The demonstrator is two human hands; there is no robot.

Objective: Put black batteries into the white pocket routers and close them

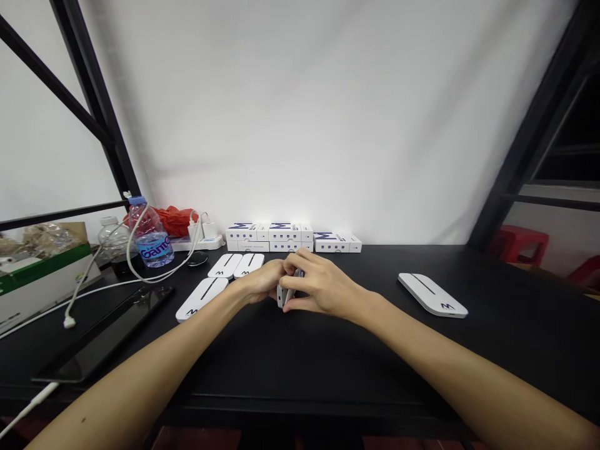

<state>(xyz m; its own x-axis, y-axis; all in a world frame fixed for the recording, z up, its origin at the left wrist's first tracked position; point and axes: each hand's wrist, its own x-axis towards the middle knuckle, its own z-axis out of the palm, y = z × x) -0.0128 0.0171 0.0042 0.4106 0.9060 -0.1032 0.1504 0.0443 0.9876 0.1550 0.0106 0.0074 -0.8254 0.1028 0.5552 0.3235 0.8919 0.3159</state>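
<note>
Between my two hands, just above the black table [319,362], a flat white device [280,296] stands on edge with a small dark slot in its end. My left hand [265,281] is closed on its left side, its fingertips mostly hidden. My right hand [319,282] pinches it from the right, thumb low and fingers curled over the top. Left of them lie similar white rounded devices, each with a dark stripe and a logo: one nearer me [202,299], two side by side behind it [237,265]. Another white device [432,295] lies apart on the right.
White printed boxes [269,236] stand stacked against the wall, with another box [337,242] beside them. On the left are a water bottle [152,240], a white cable [129,256], a power strip [213,242], a dark tablet [105,334] and a carton [42,290].
</note>
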